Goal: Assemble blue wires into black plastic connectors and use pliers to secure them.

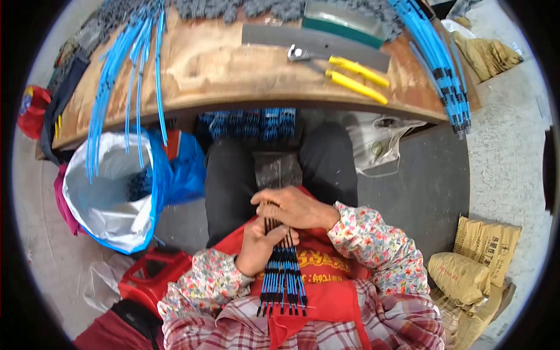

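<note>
Over my lap, my left hand (262,244) is closed around a bundle of thin blue-and-black rods (284,277), which fan out toward me across the red apron. My right hand (294,207) lies over the bundle's far, dark end, its fingers bent across the tops of the rods. The fingertips of the right hand curl over the rods at their left side. Black bands cross the blue rods in rows, and their near ends are black. Palms and the parts of the rods inside the grip are hidden.
On the wooden table (204,76) lie yellow-handled pliers (356,79), a grey metal strip (268,38), a green-edged block (341,26) and grey pieces. Blue rods (114,87) overhang its left edge, more (449,87) its right. A lined blue bag (105,192) stands left; brown sacks (461,280) sit right.
</note>
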The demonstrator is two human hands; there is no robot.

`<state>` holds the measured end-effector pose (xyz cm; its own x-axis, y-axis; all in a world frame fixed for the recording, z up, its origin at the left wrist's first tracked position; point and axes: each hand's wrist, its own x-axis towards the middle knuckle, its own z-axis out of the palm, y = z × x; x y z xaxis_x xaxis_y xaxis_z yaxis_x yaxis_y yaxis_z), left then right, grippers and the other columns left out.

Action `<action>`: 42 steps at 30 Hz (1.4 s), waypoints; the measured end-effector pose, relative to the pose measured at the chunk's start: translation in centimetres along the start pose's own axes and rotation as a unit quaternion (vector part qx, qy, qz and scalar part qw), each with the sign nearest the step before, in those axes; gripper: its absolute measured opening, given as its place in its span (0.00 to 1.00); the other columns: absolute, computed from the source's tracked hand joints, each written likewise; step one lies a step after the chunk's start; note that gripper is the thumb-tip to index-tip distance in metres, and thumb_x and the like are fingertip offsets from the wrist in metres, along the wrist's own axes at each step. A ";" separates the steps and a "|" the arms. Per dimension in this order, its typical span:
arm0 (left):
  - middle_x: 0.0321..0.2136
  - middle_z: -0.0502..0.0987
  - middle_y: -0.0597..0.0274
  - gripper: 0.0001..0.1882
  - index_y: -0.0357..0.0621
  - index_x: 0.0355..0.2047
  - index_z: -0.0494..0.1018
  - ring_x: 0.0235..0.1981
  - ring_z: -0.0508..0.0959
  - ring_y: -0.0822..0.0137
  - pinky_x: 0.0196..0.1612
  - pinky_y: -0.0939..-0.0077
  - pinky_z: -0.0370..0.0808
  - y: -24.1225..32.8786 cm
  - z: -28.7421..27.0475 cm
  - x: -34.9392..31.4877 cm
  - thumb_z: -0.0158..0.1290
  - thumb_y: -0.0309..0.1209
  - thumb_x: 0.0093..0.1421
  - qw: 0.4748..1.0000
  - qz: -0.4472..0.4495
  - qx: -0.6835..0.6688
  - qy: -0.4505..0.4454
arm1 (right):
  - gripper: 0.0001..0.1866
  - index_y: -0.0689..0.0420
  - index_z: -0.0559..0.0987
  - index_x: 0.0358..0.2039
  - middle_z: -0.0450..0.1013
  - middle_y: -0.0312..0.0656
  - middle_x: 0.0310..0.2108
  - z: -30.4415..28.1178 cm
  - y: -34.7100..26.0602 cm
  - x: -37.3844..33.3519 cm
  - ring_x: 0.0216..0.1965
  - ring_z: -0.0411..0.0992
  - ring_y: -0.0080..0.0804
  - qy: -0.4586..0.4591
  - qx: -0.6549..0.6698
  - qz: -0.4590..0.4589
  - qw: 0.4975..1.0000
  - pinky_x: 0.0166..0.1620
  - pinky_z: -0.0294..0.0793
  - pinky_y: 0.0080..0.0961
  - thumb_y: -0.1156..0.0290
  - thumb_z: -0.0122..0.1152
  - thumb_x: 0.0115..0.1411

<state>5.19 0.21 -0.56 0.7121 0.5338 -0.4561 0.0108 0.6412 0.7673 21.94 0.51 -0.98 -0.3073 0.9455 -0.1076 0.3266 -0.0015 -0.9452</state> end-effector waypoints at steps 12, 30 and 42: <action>0.27 0.79 0.53 0.08 0.35 0.40 0.70 0.28 0.80 0.65 0.33 0.75 0.78 -0.3 -0.6 -0.1 0.48 0.22 0.61 0.997 -0.012 -0.075 0.022 | 0.12 0.64 0.76 0.40 0.74 0.39 0.26 -16.6 -9.3 2.6 0.29 0.72 0.21 0.343 -0.034 -0.121 0.931 0.34 0.72 0.21 0.70 0.55 0.59; 0.27 0.79 0.51 0.07 0.32 0.40 0.70 0.27 0.81 0.62 0.33 0.72 0.80 -0.1 -0.4 -0.1 0.47 0.20 0.61 0.996 -0.016 -0.089 0.028 | 0.08 0.59 0.81 0.26 0.75 0.55 0.29 -31.4 -4.5 8.6 0.33 0.75 0.53 0.322 -0.540 0.098 0.772 0.39 0.74 0.42 0.71 0.55 0.47; 0.27 0.79 0.52 0.07 0.33 0.40 0.70 0.28 0.81 0.63 0.32 0.74 0.79 0.2 0.0 -0.1 0.47 0.21 0.61 0.994 -0.020 -0.097 0.035 | 0.06 0.56 0.82 0.23 0.74 0.49 0.22 -32.5 -4.1 7.4 0.27 0.74 0.48 0.288 -0.464 0.025 0.837 0.33 0.73 0.37 0.70 0.59 0.46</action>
<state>5.15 0.31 -0.37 0.6634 0.5387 -0.5193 -0.1035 0.7534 0.6494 47.42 18.14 12.09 0.1227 0.9523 0.2794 0.9622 -0.0452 -0.2687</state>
